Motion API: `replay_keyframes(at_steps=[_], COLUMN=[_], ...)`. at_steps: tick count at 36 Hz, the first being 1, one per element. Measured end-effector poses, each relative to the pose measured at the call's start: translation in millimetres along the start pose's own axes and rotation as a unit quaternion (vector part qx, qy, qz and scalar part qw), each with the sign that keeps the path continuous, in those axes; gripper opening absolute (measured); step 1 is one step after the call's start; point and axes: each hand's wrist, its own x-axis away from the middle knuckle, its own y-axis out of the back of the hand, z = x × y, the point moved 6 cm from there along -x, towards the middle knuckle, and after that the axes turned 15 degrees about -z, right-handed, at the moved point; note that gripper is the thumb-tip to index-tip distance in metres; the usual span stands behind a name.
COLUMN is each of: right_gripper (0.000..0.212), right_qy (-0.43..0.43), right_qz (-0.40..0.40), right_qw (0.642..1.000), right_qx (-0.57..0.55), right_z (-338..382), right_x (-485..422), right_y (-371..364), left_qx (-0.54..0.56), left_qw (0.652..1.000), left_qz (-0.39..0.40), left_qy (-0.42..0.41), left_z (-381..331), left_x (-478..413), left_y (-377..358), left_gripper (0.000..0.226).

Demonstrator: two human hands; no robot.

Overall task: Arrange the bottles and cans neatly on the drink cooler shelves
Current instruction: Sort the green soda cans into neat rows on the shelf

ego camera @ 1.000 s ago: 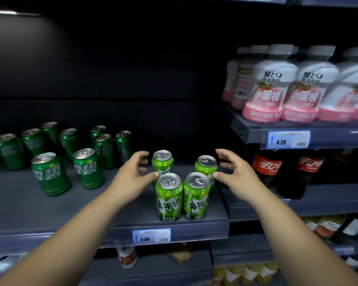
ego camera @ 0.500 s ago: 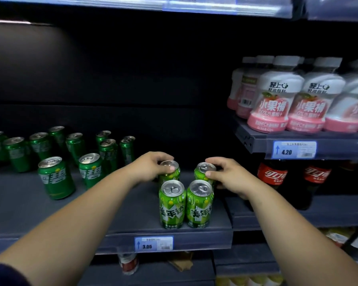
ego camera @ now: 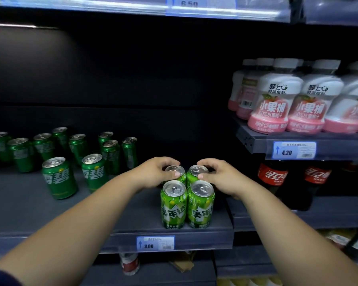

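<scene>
Several light green cans stand in a tight block near the front of the grey shelf (ego camera: 132,223). The front pair is a left can (ego camera: 173,205) and a right can (ego camera: 201,205). My left hand (ego camera: 155,174) grips the back left can (ego camera: 175,171) around its top. My right hand (ego camera: 219,176) grips the back right can (ego camera: 195,172) the same way. Both back cans stand upright, pressed against the front pair and against each other.
Several dark green cans (ego camera: 59,178) stand loosely spread on the shelf's left. White and pink juice bottles (ego camera: 275,106) line a higher shelf at right, with dark cola bottles (ego camera: 273,178) beneath. Price tags (ego camera: 155,242) hang on the shelf edges. Another shelf lies below.
Both hands went from open beside the cans to gripping the two back cans. Those cans have been drawn together and up against the front pair.
</scene>
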Motion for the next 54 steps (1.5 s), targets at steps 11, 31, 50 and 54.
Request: replay_keyframes(at_steps=[11, 31, 50, 54], right_gripper=[0.039, 0.057, 0.055, 0.058], right_qy=[-0.015, 0.237, -0.004, 0.006], right_qz=[-0.005, 0.045, -0.128, -0.136], right_qw=[0.999, 0.947, 0.99, 0.99], right_qx=[0.028, 0.212, 0.056, 0.022], right_z=[11.1, 165.4, 130.0, 132.7], right_x=[3.7, 51.8, 9.2, 20.8], right_y=[1.8, -164.1, -324.4, -341.9], left_qx=[0.008, -0.16, -0.036, -0.02], left_qw=[0.999, 0.963, 0.984, 0.985], left_qz=[-0.054, -0.214, -0.172, -0.17], left_qy=[0.006, 0.038, 0.022, 0.008], left_z=[6.3, 116.4, 215.5, 222.3], left_x=[13.8, 98.3, 55.3, 65.7], left_y=[7.3, 197.3, 279.7, 297.3], left_gripper=[0.043, 0.019, 0.057, 0.052])
